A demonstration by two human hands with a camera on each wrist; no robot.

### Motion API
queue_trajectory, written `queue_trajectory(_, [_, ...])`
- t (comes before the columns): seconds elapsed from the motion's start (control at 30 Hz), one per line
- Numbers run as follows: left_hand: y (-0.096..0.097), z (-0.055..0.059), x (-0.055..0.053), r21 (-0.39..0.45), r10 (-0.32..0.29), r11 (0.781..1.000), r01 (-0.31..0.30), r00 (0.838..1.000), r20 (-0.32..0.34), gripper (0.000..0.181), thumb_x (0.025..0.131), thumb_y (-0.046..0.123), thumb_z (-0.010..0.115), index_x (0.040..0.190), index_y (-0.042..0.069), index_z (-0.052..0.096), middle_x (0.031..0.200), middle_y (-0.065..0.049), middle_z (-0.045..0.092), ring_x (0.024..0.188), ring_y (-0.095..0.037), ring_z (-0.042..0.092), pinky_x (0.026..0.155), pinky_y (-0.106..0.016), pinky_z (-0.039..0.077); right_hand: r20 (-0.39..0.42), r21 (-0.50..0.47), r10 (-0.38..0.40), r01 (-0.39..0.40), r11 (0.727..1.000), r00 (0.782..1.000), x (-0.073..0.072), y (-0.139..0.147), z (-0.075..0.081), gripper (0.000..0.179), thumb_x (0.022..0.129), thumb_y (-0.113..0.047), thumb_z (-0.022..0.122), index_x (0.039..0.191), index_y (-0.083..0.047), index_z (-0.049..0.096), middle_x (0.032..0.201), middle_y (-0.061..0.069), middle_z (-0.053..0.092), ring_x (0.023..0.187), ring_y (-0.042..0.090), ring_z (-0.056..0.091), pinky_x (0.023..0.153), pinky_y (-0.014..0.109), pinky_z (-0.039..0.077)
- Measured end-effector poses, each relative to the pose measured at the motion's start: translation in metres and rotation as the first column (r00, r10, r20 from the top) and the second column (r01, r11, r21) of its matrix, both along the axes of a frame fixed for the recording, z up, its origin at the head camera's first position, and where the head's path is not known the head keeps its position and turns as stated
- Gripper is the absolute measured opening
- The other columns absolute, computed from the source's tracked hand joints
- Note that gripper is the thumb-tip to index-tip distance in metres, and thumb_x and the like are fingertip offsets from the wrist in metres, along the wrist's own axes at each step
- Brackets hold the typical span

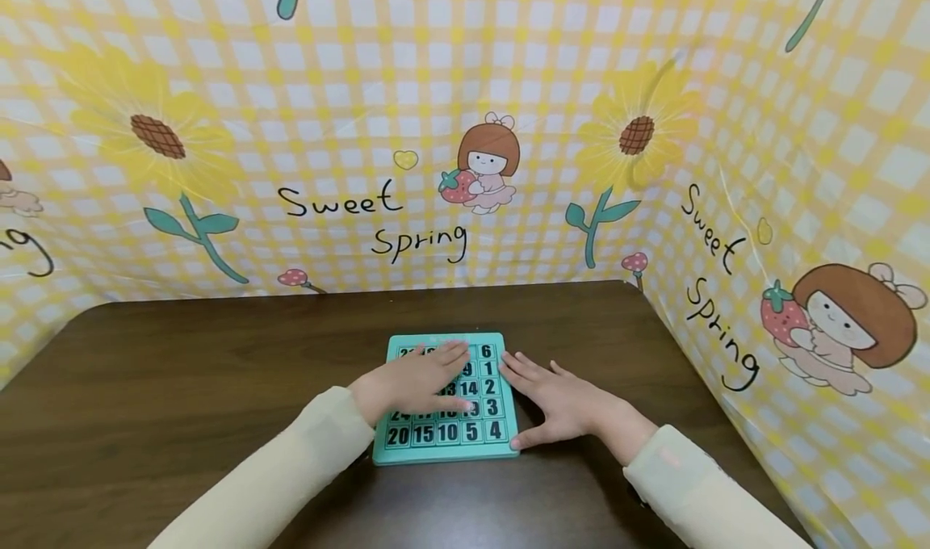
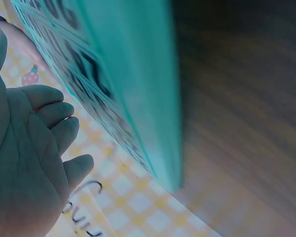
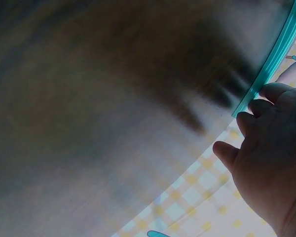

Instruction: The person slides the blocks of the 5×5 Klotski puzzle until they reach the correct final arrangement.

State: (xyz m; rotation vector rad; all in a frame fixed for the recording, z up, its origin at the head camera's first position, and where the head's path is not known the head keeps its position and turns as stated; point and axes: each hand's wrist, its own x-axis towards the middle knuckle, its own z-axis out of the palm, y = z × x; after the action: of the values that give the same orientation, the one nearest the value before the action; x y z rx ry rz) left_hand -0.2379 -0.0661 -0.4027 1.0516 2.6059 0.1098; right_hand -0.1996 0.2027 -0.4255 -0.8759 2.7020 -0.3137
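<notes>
A teal number slide puzzle point(image 1: 446, 450) lies on the table, its square tiles printed with black numbers. Over its upper and middle tiles is my left hand point(image 1: 416, 379), fingers extended, hiding several numbers. In the left wrist view a gap shows between the left hand point(image 2: 34, 143) and the puzzle's face point(image 2: 96, 74). My right hand point(image 1: 570, 404) is at the puzzle's right side, fingers spread, with fingertips and thumb at the edge. From the right wrist view, fingers of the right hand point(image 3: 271, 143) meet the teal side wall point(image 3: 271, 64). Neither hand grips anything.
The dark brown wooden table point(image 1: 218, 371) extends to both sides of the puzzle. A yellow checked cloth point(image 1: 334, 129) with flowers and cartoon figures hangs behind the table and along its right side.
</notes>
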Motion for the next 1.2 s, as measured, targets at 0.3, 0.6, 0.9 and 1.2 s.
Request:
queue_trajectory(0.3, [0.026,0.003,-0.004,-0.039,-0.041,0.998,0.040,0.999,-0.013,0.087,0.095,0.069,0.040,0.161,0.017,0.015,0.169,0.000,0.007,0.156,-0.017,0.006,0.125,-0.052,0.012,0.000,0.006,0.008,-0.008,1.000,1.000,-0.001,0.000,0.002,0.109,0.082,-0.075,0.060,0.161,-0.018,0.011,0.169,0.000,0.003,0.157,0.024,0.005,0.119,0.066,0.015])
queue_trajectory(0.6, [0.028,0.001,-0.010,-0.062,-0.003,0.998,0.003,1.000,0.007,0.088,0.094,0.071,0.040,0.161,0.018,0.016,0.169,0.001,0.007,0.156,-0.016,0.005,0.126,-0.051,0.010,0.009,0.006,0.001,-0.001,1.000,1.000,0.000,-0.002,0.003,0.109,0.081,-0.075,0.061,0.161,-0.019,0.011,0.169,-0.002,0.002,0.157,0.022,0.005,0.119,0.066,0.016])
queue_trajectory(0.9, [0.023,-0.002,-0.010,-0.063,-0.005,0.998,0.005,1.000,0.010,0.087,0.096,0.069,0.040,0.161,0.017,0.018,0.169,0.000,0.007,0.156,-0.017,0.006,0.125,-0.053,0.011,0.009,0.009,-0.003,0.003,1.000,1.000,-0.001,-0.001,0.002,0.109,0.081,-0.074,0.061,0.161,-0.019,0.011,0.169,-0.002,0.002,0.157,0.022,0.004,0.119,0.066,0.015])
queue_trajectory(1.2, [0.016,-0.002,-0.011,-0.066,0.010,0.998,-0.009,1.000,0.012,0.087,0.095,0.070,0.040,0.160,0.016,0.018,0.169,0.000,0.008,0.156,-0.017,0.007,0.125,-0.053,0.011,0.007,0.007,0.000,0.000,1.000,1.000,0.000,0.000,0.000,0.109,0.081,-0.076,0.060,0.161,-0.019,0.011,0.169,-0.002,0.002,0.156,0.022,0.005,0.119,0.065,0.016])
